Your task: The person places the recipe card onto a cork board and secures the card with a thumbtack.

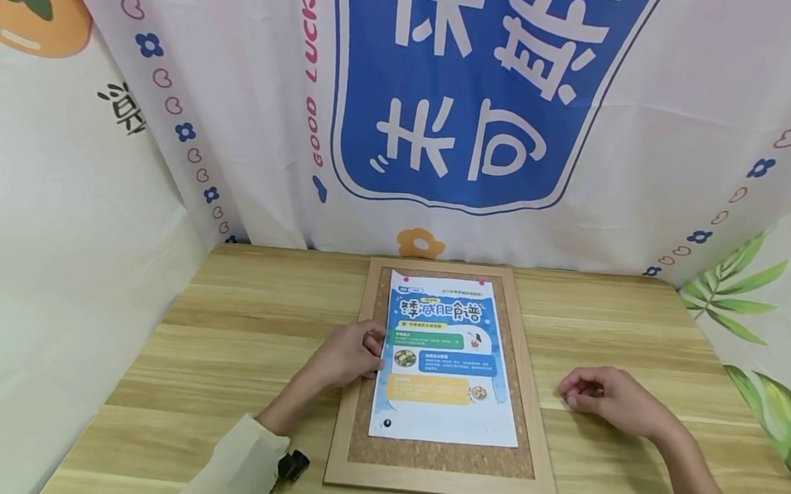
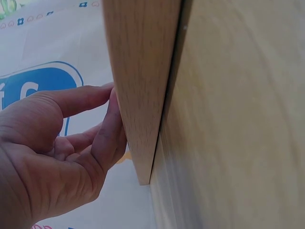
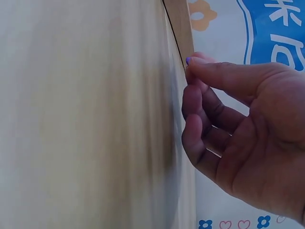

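A printed poster (image 1: 439,420) in blue, green and yellow lies on a wood-framed cork board (image 1: 450,458). Two pink pushpins (image 1: 482,283) sit at its top corners. My left hand (image 1: 351,352) reaches over the board's left frame, fingertips at the poster's left edge. In the left wrist view, the thumb and index finger (image 2: 102,98) come together beside the frame (image 2: 140,86); whether they pinch the paper is hidden. Right of the board, my right hand (image 1: 613,400) pinches a small purple pushpin (image 3: 188,60) between thumb and index finger, its other fingers curled. Most of that pin is covered.
The board lies on a wood-grain table (image 1: 228,320) that reaches past it on both sides. A printed cloth (image 1: 267,118) with a large blue sign hangs behind the table's far edge. Further cloth hangs at left and right.
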`<state>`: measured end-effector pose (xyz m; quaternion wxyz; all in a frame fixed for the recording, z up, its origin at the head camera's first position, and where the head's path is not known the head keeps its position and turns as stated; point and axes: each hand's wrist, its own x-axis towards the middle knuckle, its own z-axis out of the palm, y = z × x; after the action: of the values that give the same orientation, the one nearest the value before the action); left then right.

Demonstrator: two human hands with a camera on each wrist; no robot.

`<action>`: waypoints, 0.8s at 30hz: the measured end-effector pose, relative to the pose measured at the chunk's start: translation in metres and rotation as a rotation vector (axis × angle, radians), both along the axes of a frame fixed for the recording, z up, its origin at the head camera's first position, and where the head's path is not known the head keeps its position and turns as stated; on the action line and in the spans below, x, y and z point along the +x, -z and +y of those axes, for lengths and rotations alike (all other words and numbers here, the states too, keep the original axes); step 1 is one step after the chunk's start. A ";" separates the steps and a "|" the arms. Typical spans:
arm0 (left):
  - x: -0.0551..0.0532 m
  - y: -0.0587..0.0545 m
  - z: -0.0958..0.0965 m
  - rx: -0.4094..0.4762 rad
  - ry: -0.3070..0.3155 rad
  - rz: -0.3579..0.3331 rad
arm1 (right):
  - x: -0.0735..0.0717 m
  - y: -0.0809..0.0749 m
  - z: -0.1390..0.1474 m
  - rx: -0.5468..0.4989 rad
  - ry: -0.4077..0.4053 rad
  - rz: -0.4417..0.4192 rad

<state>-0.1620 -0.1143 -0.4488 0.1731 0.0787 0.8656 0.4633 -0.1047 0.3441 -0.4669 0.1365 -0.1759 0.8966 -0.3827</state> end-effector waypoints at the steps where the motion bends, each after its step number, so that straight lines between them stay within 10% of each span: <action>1: 0.000 0.000 0.000 0.001 0.001 0.000 | -0.001 -0.001 -0.001 -0.003 -0.003 0.000; 24: -0.011 0.006 -0.002 -0.015 0.013 0.048 | -0.005 -0.014 -0.019 -0.075 -0.032 -0.005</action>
<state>-0.1727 -0.1164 -0.4544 0.1558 0.0940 0.8723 0.4537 -0.1102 0.3249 -0.4533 0.1378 -0.1942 0.8785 -0.4142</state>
